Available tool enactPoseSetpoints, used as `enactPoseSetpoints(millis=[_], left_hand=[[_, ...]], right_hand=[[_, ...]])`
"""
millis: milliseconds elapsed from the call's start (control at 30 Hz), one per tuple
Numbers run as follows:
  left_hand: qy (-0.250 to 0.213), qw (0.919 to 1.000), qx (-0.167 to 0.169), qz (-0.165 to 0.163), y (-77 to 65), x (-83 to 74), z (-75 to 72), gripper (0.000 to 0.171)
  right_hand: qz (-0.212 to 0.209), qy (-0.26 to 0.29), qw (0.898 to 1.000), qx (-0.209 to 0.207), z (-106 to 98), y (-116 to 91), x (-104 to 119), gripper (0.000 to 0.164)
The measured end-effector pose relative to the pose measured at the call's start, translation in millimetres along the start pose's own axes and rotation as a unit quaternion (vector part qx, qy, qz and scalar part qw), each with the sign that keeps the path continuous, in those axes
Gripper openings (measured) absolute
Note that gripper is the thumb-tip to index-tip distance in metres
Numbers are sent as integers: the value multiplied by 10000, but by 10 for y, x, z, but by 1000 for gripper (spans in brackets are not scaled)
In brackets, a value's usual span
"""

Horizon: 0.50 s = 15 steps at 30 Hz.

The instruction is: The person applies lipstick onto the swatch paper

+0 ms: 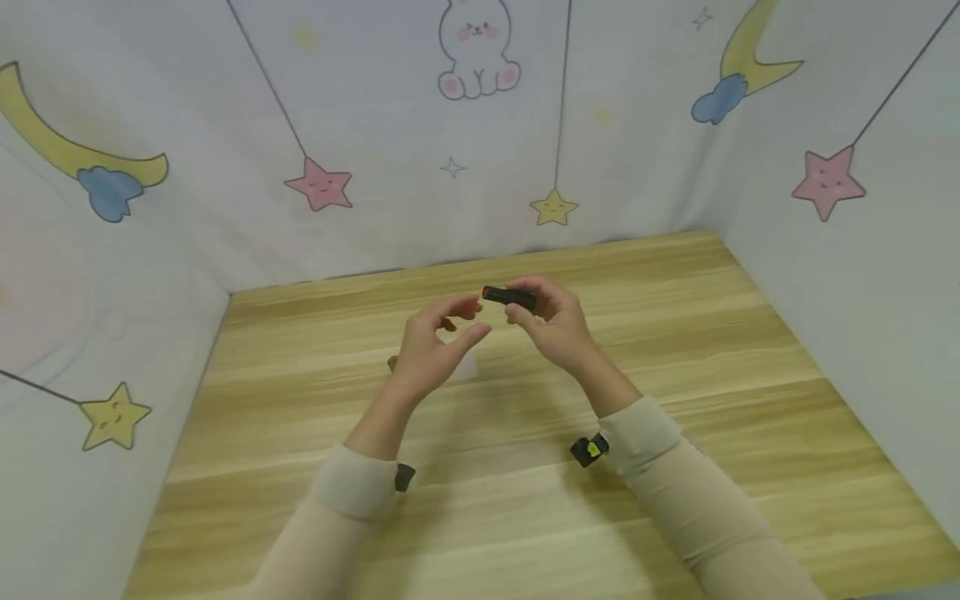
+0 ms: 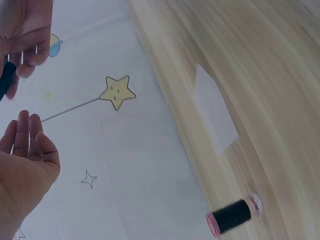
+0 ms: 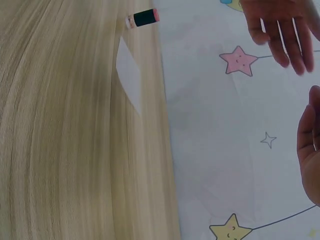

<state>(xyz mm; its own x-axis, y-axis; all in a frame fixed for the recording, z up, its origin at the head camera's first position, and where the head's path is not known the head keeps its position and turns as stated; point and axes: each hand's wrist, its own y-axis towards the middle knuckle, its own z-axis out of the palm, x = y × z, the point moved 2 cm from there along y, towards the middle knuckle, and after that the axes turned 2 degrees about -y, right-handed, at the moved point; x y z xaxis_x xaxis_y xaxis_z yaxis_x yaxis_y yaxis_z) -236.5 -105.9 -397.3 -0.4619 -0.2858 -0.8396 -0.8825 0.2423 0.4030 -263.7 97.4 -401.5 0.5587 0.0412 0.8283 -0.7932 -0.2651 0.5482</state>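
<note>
My right hand [image 1: 551,321] holds a slim black tube [image 1: 510,297] with a red end, fingers above and thumb below, over the back of the table. The red end points left at my left hand [image 1: 431,346], whose fingers and thumb are spread apart with nothing between them. In the left wrist view the black tube [image 2: 7,77] shows only partly at the left edge. The right wrist view shows the left hand [image 3: 285,30] with its fingers extended. There the right hand [image 3: 312,155] is cut off and its tube is out of frame.
On the wood-grain table [image 1: 315,417] lies a white sheet of paper [image 2: 215,110]. Near it is a small cylinder [image 2: 232,217] with a dark middle and a pink end, mostly hidden behind the left hand in the head view. A printed cloth [image 1: 390,225] stands behind the table.
</note>
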Motion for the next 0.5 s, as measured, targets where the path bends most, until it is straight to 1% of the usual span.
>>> enactPoseSetpoints(millis=[33,100,167,233,300,400,500], left_hand=[[-199,9998,-20,-41,23,-34,45,38],[-547,9984,-101,-117,62,-85,111,37],[-783,9966,-203,-173,96,-122,151,35],[-930,9950,-313,-202,117,-145,171,33],[-1008,9939,-409,-153,127,-166,181,30],[-1107,9924,-528,-54,138,-180,199,27],[-1266,9899,-641,-1,142,-188,222,26]], right_hand=[[-28,114,9999,19,13,2,4,27],[-77,338,9994,35,35,5,6,38],[-98,575,9983,42,53,6,4,52],[-105,747,9971,52,67,6,7,60],[-103,896,9959,58,82,5,10,63],[-90,1068,9942,95,111,3,22,60],[-34,1143,9934,136,142,-5,30,59]])
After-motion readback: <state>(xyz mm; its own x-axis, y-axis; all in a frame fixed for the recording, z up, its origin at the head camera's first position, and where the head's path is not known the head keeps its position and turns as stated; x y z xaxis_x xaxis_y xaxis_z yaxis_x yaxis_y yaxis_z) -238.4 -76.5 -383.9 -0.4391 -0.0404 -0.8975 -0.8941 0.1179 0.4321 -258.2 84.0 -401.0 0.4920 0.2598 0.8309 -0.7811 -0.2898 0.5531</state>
